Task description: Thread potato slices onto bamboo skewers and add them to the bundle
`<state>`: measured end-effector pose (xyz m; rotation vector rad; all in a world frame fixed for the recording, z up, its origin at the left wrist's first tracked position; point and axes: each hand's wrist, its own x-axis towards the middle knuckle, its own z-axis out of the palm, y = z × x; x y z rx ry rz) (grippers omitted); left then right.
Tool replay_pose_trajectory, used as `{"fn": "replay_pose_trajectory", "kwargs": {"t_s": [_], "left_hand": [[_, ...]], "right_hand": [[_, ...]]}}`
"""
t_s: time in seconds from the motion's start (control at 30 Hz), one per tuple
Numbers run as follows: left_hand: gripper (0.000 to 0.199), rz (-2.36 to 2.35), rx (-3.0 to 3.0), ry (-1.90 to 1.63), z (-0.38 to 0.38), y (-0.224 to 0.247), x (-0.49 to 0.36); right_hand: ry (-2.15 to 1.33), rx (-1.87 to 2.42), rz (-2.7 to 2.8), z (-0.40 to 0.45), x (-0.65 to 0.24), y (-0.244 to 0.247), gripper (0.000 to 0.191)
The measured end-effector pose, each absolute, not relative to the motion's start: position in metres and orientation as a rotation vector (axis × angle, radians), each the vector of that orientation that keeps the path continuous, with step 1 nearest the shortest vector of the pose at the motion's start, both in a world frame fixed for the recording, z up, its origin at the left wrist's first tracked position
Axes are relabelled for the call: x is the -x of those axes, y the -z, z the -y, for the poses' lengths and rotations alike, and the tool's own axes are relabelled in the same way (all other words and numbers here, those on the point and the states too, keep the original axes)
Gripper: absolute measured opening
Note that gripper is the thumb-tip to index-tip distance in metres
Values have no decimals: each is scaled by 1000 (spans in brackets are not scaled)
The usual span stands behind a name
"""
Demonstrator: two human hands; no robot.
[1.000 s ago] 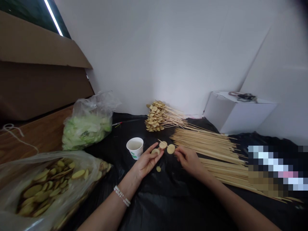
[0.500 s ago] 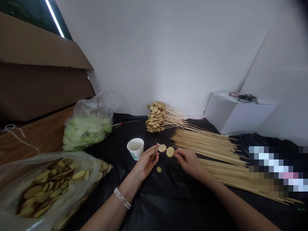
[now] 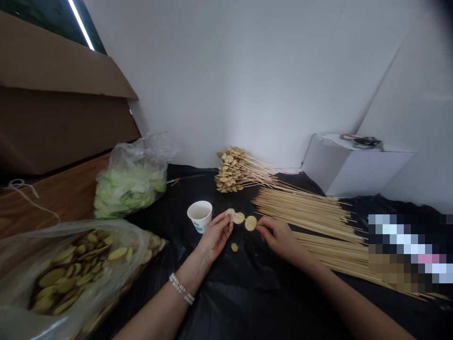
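My left hand (image 3: pixel 216 234) pinches a round potato slice (image 3: pixel 230 214) at the tip end of a thin wooden skewer (image 3: pixel 245 218). Two more slices are threaded on that skewer, one beside my left fingers and another potato slice (image 3: pixel 251 223) near my right fingertips. My right hand (image 3: pixel 275 234) is closed on the skewer just right of that slice. Part of another slice seems tucked in my left palm, mostly hidden by the fingers. Below my hands, a loose small slice (image 3: pixel 234 247) lies on the black plastic sheet (image 3: pixel 244 297).
A paper cup (image 3: pixel 200 216) stands left of my hands. Open bags of potato slices (image 3: pixel 53 278) and cut lettuce (image 3: pixel 130 189) sit further left. Filled skewers (image 3: pixel 231 170) are piled at the back; bare skewers (image 3: pixel 304 212) spread rightward. A white box (image 3: pixel 329 165) stands behind them.
The slice in my left fingers has come up against the skewer's tip end, covering the point that stuck out before. My right hand has barely moved.
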<state>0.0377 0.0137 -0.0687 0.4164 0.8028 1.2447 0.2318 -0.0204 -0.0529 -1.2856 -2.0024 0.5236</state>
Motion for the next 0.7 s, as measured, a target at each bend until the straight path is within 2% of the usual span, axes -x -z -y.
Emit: {"fn": "replay_pose_trajectory", "kwargs": {"t_s": [0.47, 0.7], "left_hand": [[9, -813, -379, -1266, -15, 71, -38], [14, -817, -334, -1273, -15, 71, -38]], "right_hand": [[-591, 1345, 2125, 14, -254, 42, 18], [-584, 1364, 2121, 11, -256, 45, 18]]}}
